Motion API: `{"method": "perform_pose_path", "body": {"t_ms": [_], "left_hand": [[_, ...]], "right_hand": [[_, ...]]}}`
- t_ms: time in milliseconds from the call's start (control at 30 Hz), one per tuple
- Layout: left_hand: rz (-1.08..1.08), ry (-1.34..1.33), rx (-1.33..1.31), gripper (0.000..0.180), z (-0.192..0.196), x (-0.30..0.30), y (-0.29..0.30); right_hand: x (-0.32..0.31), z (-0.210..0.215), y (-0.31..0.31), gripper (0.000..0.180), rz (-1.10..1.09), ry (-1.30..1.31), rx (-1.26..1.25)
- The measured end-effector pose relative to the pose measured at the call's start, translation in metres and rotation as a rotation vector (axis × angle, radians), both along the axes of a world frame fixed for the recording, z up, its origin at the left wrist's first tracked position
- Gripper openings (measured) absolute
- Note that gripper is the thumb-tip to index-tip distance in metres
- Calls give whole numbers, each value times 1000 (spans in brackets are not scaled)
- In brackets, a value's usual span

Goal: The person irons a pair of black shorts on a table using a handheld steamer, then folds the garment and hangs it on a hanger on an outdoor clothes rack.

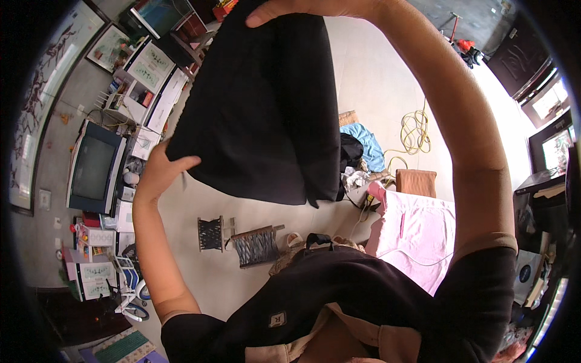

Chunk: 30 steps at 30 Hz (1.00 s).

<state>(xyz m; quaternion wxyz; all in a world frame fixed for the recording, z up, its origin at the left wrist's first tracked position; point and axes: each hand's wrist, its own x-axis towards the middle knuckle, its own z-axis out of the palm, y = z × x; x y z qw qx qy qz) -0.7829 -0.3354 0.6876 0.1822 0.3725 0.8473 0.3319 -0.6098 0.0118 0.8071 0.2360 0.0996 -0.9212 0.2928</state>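
A large piece of black cloth (260, 115) hangs spread out in front of me, raised above the floor. Its kind of garment, if any, cannot be made out. My left hand (162, 172) is closed on its lower left edge, thumb in front and fingers hidden behind. Up at the top of the picture, my right hand (296, 8) grips the upper part, with the thumb lying on the fabric. Between the hands the cloth falls in soft folds, and its lower right corner dangles free.
Pink cloth (414, 230) covers a surface at the right, crossed by a white cord. Beyond lie a brown stool (416, 183), heaped clothes (366, 145) and a coiled yellow hose or cable (416, 133). Two dark slatted stools (254, 247) stand below; a television (95, 166) is left.
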Motion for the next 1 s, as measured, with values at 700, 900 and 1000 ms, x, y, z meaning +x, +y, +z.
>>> {"method": "perform_pose_path", "body": {"t_ms": [700, 900, 1000], "left_hand": [[73, 210, 566, 40, 121, -108, -26], [-2, 204, 584, 42, 114, -147, -41], [-8, 208, 607, 44, 110, -156, -49]], "right_hand": [[-82, 18, 21, 56, -664, 101, 532], [-108, 8, 3, 63, -774, 16, 564], [-130, -2, 11, 62, -713, 38, 542]]}}
